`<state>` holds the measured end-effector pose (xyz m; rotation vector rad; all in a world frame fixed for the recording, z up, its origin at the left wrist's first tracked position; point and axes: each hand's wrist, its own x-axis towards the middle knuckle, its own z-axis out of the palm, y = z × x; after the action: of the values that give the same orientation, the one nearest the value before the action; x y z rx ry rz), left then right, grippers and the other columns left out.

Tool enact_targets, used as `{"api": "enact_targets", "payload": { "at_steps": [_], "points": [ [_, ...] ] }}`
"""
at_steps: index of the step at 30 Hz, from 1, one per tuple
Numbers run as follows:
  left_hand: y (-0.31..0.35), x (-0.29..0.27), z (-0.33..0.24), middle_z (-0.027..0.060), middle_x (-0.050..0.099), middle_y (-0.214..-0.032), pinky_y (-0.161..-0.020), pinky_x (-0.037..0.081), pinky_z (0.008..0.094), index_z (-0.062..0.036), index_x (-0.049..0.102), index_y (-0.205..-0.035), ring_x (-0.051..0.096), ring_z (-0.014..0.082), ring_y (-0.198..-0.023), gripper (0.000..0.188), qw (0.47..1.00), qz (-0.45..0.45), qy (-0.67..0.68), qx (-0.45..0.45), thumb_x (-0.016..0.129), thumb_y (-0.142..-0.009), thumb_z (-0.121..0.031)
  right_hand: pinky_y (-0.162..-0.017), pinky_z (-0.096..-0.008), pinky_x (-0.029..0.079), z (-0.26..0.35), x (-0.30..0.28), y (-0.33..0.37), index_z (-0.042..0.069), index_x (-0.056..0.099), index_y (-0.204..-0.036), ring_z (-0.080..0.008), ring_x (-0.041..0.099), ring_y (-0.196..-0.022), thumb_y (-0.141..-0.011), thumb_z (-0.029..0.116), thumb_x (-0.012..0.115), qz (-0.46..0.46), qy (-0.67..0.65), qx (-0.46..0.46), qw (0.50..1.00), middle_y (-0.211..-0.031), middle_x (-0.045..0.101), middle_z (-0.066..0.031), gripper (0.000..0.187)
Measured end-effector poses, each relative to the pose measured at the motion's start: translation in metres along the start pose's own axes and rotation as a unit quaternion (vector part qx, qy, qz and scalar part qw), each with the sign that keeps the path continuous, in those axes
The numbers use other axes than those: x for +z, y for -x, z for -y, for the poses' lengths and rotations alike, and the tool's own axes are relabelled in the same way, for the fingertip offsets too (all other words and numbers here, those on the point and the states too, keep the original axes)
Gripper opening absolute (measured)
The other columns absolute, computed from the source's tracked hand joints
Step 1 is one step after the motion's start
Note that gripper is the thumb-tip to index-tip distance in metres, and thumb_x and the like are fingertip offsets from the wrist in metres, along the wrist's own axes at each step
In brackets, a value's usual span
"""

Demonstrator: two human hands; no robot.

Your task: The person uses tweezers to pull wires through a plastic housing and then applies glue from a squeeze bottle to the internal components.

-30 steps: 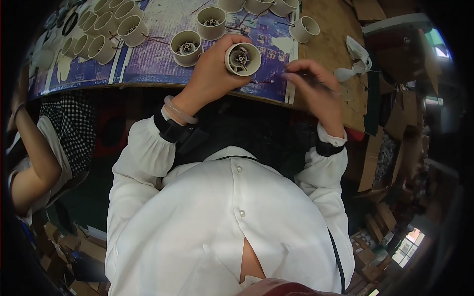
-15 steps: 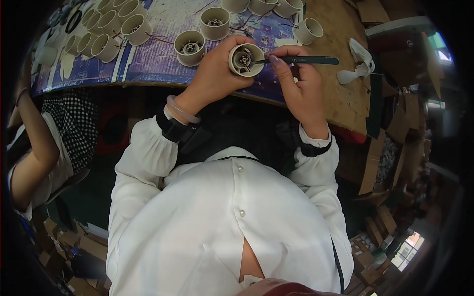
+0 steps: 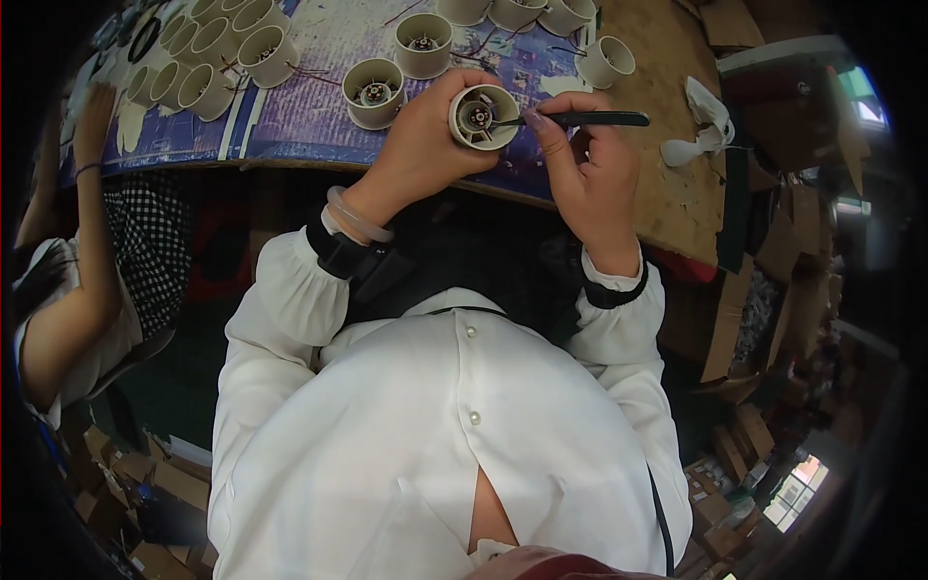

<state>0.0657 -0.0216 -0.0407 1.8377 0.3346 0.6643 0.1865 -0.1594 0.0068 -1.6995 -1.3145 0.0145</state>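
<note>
My left hand (image 3: 418, 140) is wrapped round a cream cup-shaped plastic housing (image 3: 507, 108), its open end facing up towards me. Inside the housing sits a small round motor-like part (image 3: 478, 117) with thin ribs about it. Between the thumb and fingers of my right hand (image 3: 597, 179) is a pair of black tweezers (image 3: 604, 118). Their tips reach over the rim into the housing, near the motor part; whether they pinch anything is too small to tell. Two similar housings (image 3: 375, 117) with parts inside stand just beyond my left hand.
More cream housings (image 3: 266, 60) with thin wires stand at the table's far left and far edge; another (image 3: 606, 63) stands at the right. A crumpled white bag (image 3: 709, 111) lies right of my right hand. A co-worker's arm (image 3: 92, 203) is at the left. Cardboard boxes (image 3: 730, 314) stand right.
The tweezers' rear end has shifted slightly left, with the tips still inside the housing. My left hand has hardly moved. The co-worker's arm has come up onto the table at the left.
</note>
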Motion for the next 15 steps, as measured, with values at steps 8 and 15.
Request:
{"api": "enact_targets", "payload": {
  "at_steps": [8,15],
  "points": [
    [0.0001,0.0007,0.0006,0.0069,0.065,-0.108,-0.087,0.05,0.0298,-0.0068,0.055,-0.117,0.065,0.0202,-0.101,0.056,1.0,-0.003,0.004,0.004,0.08,-0.067,-0.007,-0.052,-0.0207,0.034,-0.001,0.0025,-0.0011,0.001,0.064,-0.099,-0.0041,0.045,-0.057,-0.09,0.007,0.068,-0.01,-0.005,-0.013,1.0,-0.079,0.058,0.0002,0.012],
    [0.0005,-0.0003,-0.0031,0.0067,0.065,-0.108,-0.086,0.05,0.0298,-0.0069,0.055,-0.116,0.065,0.0203,-0.1,0.055,1.0,0.0,0.007,0.003,0.081,-0.067,-0.007,-0.052,-0.0206,0.034,-0.0015,0.0023,-0.0007,0.001,0.065,-0.097,-0.0042,0.046,-0.058,-0.089,0.007,0.069,-0.016,-0.021,0.005,1.0,-0.08,0.059,-0.0001,0.011]
  ]
}}
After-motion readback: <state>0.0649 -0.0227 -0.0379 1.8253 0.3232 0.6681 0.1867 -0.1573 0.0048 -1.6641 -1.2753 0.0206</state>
